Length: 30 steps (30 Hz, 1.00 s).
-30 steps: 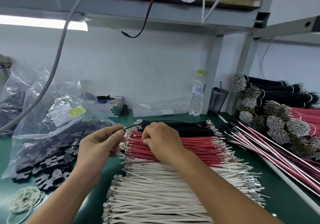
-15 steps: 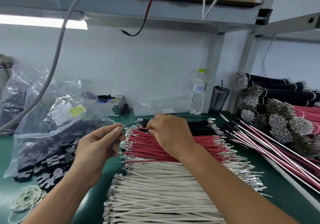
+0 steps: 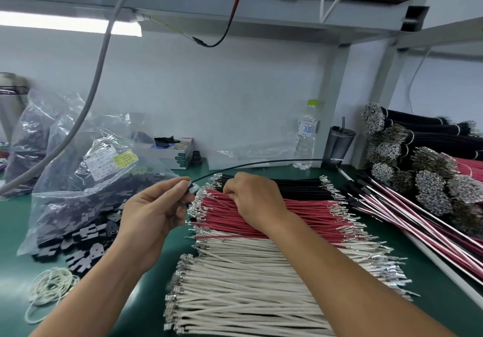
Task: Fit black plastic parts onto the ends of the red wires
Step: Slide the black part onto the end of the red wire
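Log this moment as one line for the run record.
left hand: pinches black wire end | right hand: fingers curled on red wires stack | black plastic parts: in bag, untouched

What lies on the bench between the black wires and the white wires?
In the head view, the band of red wires fills the stretch between the black wires behind and the white wires in front. The right hand rests on it.

Red wires (image 3: 264, 212) under right hand: matt insulation w/ shiny metal tips; glossy clear plastic bag (image 3: 78, 180) left of left hand.
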{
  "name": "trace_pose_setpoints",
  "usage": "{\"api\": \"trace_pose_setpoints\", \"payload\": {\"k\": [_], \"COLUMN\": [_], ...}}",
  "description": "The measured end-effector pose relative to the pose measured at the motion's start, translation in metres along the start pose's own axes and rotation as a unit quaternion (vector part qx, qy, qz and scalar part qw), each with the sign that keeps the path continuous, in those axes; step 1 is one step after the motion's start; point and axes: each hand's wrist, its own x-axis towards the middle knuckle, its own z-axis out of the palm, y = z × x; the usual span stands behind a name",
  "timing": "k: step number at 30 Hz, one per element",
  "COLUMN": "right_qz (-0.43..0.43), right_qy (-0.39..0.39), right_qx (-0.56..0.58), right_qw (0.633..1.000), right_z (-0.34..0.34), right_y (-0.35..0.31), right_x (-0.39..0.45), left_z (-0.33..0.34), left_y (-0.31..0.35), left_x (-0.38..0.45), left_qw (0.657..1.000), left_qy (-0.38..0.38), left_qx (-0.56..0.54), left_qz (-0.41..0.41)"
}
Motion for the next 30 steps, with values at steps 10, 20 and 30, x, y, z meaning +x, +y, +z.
{"api": "trace_pose_setpoints", "payload": {"k": [10, 20, 30], "right_qz": [0.044, 0.035, -0.003], "right_qy": [-0.045, -0.001, 0.145], "right_qx": [0.092, 0.173, 0.336], "right_qw": [0.994, 0.984, 0.931], "right_z": [-0.003, -0.035, -0.038], "right_y": [-0.007, 0.001, -0.016], "right_x": [-0.014, -0.008, -0.059], "left_z": [-0.001, -0.002, 0.007], "left_y": [-0.002, 0.003, 0.005], "left_x": [0.0, 0.0, -0.011], "left_qw": [1.0, 1.0, 0.987], "left_qy": [0.007, 0.008, -0.145], "left_qx": [0.001, -0.016, -0.017], "left_qz": [-0.004, -0.006, -0.069]}}
